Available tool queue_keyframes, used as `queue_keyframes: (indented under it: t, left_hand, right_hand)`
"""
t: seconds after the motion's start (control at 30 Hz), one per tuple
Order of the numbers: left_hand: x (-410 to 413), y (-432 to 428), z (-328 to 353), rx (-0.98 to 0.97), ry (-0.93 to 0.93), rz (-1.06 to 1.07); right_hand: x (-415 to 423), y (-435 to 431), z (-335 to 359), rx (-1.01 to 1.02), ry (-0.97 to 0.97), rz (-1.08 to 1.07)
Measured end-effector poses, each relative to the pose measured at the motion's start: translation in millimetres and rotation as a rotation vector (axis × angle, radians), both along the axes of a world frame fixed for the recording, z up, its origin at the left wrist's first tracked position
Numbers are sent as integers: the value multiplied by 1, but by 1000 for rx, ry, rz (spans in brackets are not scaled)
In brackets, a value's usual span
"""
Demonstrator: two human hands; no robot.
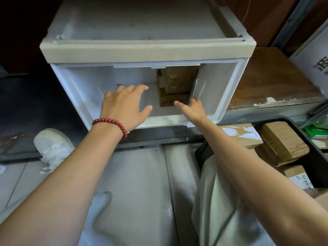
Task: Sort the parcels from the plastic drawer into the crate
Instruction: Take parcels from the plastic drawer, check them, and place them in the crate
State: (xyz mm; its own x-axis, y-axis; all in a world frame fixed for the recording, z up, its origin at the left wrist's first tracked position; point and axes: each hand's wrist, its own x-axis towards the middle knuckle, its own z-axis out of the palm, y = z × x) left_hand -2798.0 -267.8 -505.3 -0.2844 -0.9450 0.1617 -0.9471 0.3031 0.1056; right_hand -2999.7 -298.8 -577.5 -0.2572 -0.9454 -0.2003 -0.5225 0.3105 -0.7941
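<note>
Boxes (175,86) sit stacked in the drawer (79,96), back right; left hand (124,107) reaches in, fingers spread; right hand (192,109) beside them, thumb out, other fingers unclear

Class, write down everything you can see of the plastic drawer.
The plastic drawer is white, translucent and scuffed, and sits under a beige frame. Its open side faces the camera, showing a pale floor. Two brown parcels are stacked at its back right. The left hand reaches inside, held open; the right hand touches a panel by its right wall.
</note>
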Motion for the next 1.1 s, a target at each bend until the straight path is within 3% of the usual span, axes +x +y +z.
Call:
queue_keyframes:
  t: [0.23, 0.47, 0.67, 0.8, 1.0, 1.1]
  left_hand:
    - [4, 7, -7, 71, -29, 17]
    - [19, 12, -10, 108, -18, 60]
    - [18, 12, -10, 106, 10, 62]
    - [14, 10, -12, 94, 16, 59]
    - [8, 11, -10, 88, 21, 42]
    - [6, 12, -9, 86, 22, 38]
  right_hand:
    - [4, 31, 25, -64, -17, 121]
    - [6, 72, 39, -205, -134, 59]
    - [7, 73, 35, -373, -171, -314]
    - [-4, 60, 28, -303, -299, -487]
    - [-22, 51, 21, -152, -20, -412]
    - [-24, 50, 22, -131, 23, -324]
